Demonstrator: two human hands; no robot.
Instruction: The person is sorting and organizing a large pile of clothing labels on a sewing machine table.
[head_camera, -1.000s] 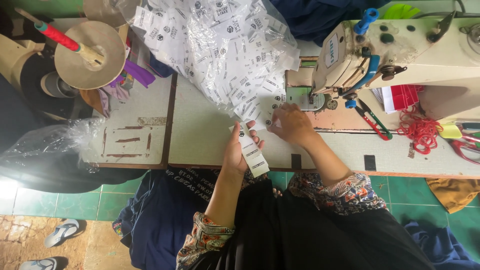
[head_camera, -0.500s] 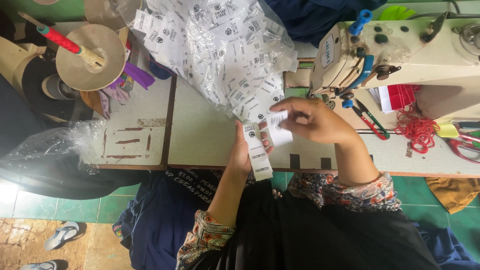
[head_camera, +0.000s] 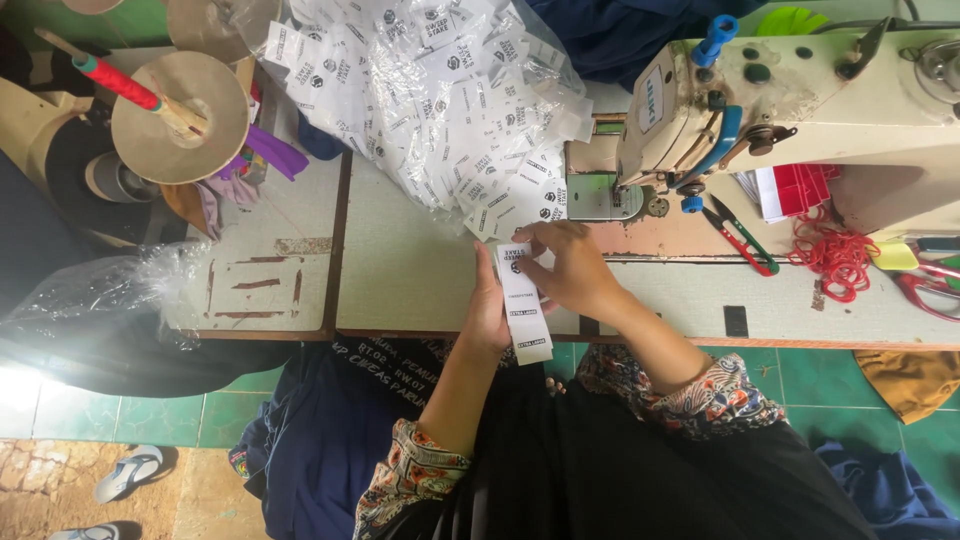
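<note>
Both hands grasp a stack of white labels (head_camera: 523, 300) over the table (head_camera: 400, 270) edge: the left hand (head_camera: 488, 315) grips it from the side, and the right hand (head_camera: 565, 268) pinches its top end. A clear bag of labels (head_camera: 440, 100) lies just behind, beside the sewing machine (head_camera: 800, 110).

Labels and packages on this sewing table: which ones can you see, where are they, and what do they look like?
Strip of labels: held between left hand and right hand at the table's front edge; long, white, black print.
Bag of labels: behind the hands, beside the sewing machine; clear plastic, stuffed with white tags.
Machine sticker: on the machine's end face; small, pale, upright rectangle.
</note>
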